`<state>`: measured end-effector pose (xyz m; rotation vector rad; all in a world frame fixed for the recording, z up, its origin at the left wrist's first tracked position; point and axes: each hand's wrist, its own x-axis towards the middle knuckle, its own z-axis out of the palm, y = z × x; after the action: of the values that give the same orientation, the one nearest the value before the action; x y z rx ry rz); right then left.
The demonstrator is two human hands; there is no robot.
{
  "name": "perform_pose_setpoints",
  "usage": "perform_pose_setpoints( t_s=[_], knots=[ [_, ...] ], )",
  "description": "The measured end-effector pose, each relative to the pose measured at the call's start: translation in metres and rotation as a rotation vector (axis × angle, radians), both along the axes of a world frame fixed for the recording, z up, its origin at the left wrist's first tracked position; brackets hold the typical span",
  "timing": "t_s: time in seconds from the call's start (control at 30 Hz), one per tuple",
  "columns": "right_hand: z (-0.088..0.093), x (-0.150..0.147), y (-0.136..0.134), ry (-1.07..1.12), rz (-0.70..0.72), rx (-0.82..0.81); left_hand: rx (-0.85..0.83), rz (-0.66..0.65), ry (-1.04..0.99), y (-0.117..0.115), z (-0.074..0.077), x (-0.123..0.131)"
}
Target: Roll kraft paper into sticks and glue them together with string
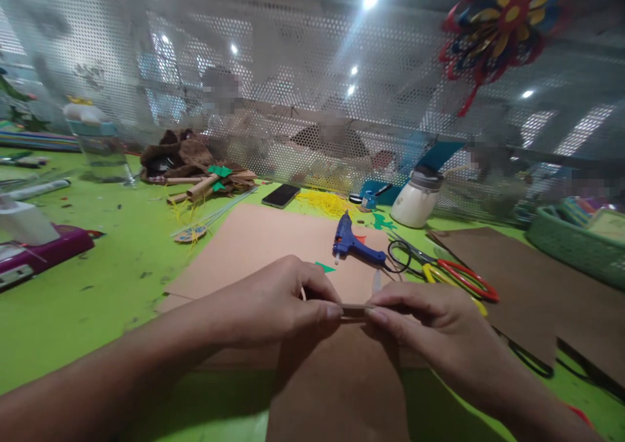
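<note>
Both hands pinch the far edge of a brown paper sheet (336, 390), which looks folded or rolled over between them. My left hand (288, 299) has thumb and fingertips closed on that edge's left part. A short way along it, my right hand (434, 321) grips the right part the same way. The sheet's near end runs out of view at the bottom. Beneath the hands lies a lighter tan sheet (263, 240) with a small green scrap (325, 267) on it. Just beyond my right hand rests a blue glue gun (359, 243).
Scissors with red and yellow handles (463, 279) lie right, by more brown paper (508, 266). Behind are a phone (281, 195), yellow shreds (319, 202), a white jar (416, 198) and rolled paper tubes (202, 185). A purple power strip (53, 253) sits left, a green basket (576, 247) far right.
</note>
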<state>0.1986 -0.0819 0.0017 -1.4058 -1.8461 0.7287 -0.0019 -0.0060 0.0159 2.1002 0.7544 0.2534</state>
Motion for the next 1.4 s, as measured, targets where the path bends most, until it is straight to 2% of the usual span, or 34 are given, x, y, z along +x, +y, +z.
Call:
perform_pose_setpoints(
  t_s=[0.2,0.43,0.57,0.77,0.97,1.17,1.4],
  knots=[
    [-0.001,0.004,0.0,-0.066,0.036,0.139,0.165,-0.017,-0.017,-0.001,0.0,0.0],
    [0.0,0.009,0.001,-0.034,0.03,0.095,0.575,-0.101,0.049,-0.006,-0.003,-0.001],
    [0.001,0.01,0.002,-0.051,0.016,0.121,0.699,-0.119,0.038,-0.006,-0.011,0.0],
    [0.001,0.009,0.003,-0.08,-0.002,0.177,0.705,-0.127,0.015,-0.006,-0.019,0.002],
    [0.001,0.005,0.003,-0.112,0.021,0.095,0.654,-0.119,0.01,-0.006,-0.017,0.003],
    [-0.004,-0.004,0.002,-0.124,0.058,0.099,0.572,-0.085,0.023,-0.007,-0.021,0.006],
    [-0.012,-0.002,0.004,-0.198,-0.004,0.124,0.507,-0.039,0.118,-0.009,-0.017,0.008]
  ],
)
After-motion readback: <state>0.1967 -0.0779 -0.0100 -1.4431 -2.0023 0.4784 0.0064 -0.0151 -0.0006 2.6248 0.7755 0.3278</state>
